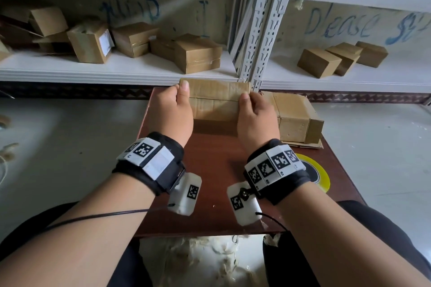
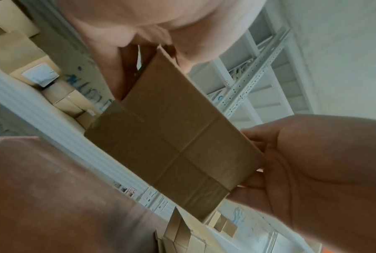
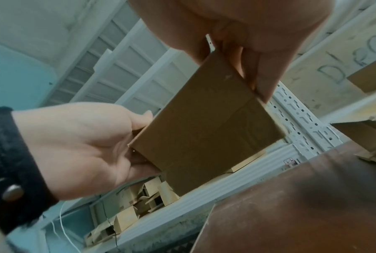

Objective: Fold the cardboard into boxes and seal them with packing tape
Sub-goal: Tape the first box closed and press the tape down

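Cardboard box (image 1: 214, 106) held above the surface's far edge, long axis running left-right. Left hand (image 1: 171, 114) and right hand (image 1: 256, 116) each pinch one end; tape roll (image 1: 317, 171) nearest right hand.

A reddish-brown table (image 1: 210, 170) carries folded cardboard boxes (image 1: 296, 119) at two o'clock and yellow tape roll (image 1: 323, 175) at three o'clock.

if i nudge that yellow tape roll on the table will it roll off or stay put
Probably stays put: the tape roll lies flat on its side on the table, so a nudge should slide it, not roll it. It sits near the table's right edge, though, so a hard push could send it off.
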